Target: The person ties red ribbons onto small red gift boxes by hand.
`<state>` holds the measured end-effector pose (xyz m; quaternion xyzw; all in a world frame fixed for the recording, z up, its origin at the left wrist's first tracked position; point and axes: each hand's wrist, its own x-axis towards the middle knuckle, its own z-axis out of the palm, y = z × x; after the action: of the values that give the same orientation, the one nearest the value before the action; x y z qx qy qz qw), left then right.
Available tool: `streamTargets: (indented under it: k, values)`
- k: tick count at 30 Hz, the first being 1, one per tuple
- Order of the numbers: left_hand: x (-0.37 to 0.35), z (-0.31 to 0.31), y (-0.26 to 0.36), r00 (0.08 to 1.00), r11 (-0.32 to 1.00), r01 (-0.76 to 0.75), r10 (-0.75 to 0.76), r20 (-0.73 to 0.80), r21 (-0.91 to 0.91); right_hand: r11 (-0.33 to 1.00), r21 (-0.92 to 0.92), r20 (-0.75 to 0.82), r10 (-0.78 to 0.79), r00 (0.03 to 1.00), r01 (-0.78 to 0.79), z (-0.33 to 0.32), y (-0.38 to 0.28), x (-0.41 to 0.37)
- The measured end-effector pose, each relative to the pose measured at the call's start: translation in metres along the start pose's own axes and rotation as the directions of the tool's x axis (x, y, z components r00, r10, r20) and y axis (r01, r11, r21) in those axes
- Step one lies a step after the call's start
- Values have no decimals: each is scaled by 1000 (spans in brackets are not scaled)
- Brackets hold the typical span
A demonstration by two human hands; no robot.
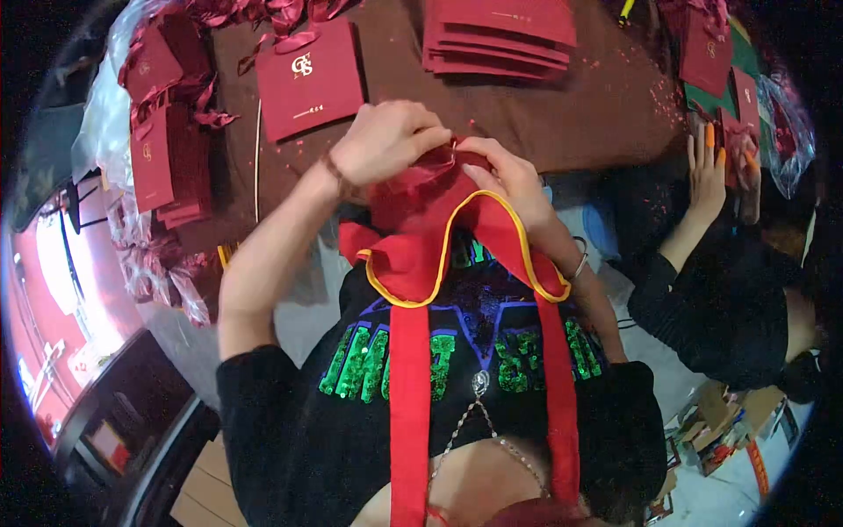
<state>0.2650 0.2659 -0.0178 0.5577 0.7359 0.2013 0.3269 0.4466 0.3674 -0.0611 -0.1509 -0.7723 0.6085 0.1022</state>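
Note:
A red apron (417, 255) with a wavy yellow edge hangs from two red straps over a black shirt. My left hand (391, 145) is over the far part of the apron, beside the table edge, with its fingers curled in and closed. Across from it, my right hand (507, 171) pinches close to the left fingertips. Dark red material and a thin pale line show between the fingers, but what they hold is partly hidden. Just beyond my left hand lies a dark red paper bag (316, 83) with gold letters and a ribbon handle.
A stack of dark red bags (499, 39) lies on the brown tablecloth (606, 132). More bags with ribbons (151, 158) crowd the left edge beside clear plastic. To the right, a co-worker's hand (705, 171) is near other bags (705, 53). Open cardboard boxes (729, 422) stand on the floor.

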Motion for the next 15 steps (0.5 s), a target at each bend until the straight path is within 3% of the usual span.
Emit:
streamTargets:
  k: [2,3,5,6,9,12,13,15]
  values:
    - [11,-8,-6,979,994,76,-59,194,-82,992,-99,23,-70,997,72,-1,1,3]
    - [14,-12,-4,981,993,82,-66,184,-80,993,-112,24,-37,999,39,-1,0,3]
    - [21,-17,0,944,985,136,-95,317,-109,995,-91,46,43,998,-39,-2,-8,4]
    - [22,-17,-1,944,984,137,-95,316,-111,990,-74,63,128,990,-123,-4,-13,5]
    - [25,-11,-1,947,983,119,-71,312,-138,989,-90,88,125,988,-117,-7,-18,8]
    - [24,-7,-1,937,963,219,-163,308,-156,996,-53,98,74,992,-69,-5,-8,10]
    - [24,-1,-4,954,954,231,-184,235,-190,999,-45,79,11,997,-8,-4,-4,10]
    - [21,11,-11,975,927,211,-177,134,-311,999,-20,88,33,996,-32,-5,0,10]
